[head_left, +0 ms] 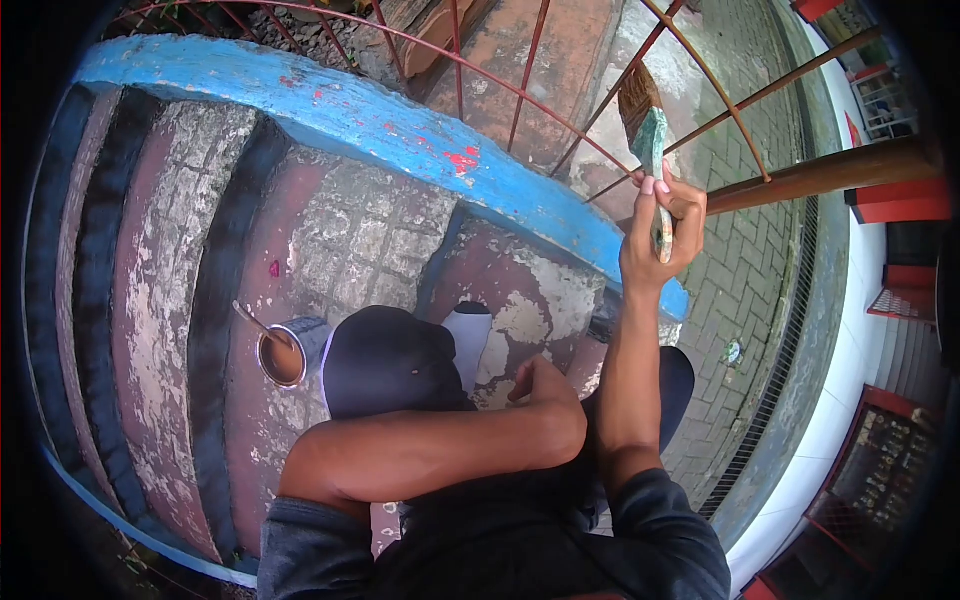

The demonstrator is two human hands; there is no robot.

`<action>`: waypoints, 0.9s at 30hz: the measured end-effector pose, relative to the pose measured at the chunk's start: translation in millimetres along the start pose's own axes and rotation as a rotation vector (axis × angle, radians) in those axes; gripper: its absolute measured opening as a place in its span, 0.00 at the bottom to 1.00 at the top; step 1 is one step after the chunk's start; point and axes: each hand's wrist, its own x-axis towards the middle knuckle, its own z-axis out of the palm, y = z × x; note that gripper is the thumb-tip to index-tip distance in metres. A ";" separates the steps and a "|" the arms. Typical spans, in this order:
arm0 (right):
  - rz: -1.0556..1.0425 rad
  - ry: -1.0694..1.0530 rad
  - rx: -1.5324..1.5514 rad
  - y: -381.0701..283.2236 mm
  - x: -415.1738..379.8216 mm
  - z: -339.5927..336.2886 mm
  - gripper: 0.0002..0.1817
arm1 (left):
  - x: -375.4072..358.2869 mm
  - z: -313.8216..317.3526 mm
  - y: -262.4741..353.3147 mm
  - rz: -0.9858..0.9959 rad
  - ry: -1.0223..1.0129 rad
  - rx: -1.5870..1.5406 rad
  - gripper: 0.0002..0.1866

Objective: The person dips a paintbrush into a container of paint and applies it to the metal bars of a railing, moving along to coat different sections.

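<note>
My right hand (664, 222) is raised at the railing, fingers closed round the paint-smeared handle of a paintbrush (651, 140). The brush points upward, its brown bristles close to the thin metal bars of the railing (735, 110); whether they touch is hard to tell. My left forearm lies across my lap, and my left hand (540, 383) hangs by my knee with its fingers curled in. Nothing shows in that hand. An open can of brown paint (284, 358) stands on a step to my left, a stick or handle leaning out of it.
Worn red and grey steps (370, 230) go down to the left. A chipped blue curb (390, 130) runs along them below the railing. A thick brown rail (820, 178) extends to the right. Beyond lie a paved path (745, 260) and a drain grate (770, 410).
</note>
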 end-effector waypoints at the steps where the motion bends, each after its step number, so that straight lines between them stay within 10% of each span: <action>1: -0.050 0.028 -0.018 -3.1 0.5 1.5 0.06 | 2.2 1.6 0.7 -0.004 0.004 -0.005 0.16; 27: -0.142 0.080 -0.134 -3.2 6.0 24.2 0.07 | 1.6 4.3 7.5 -0.054 0.000 0.024 0.20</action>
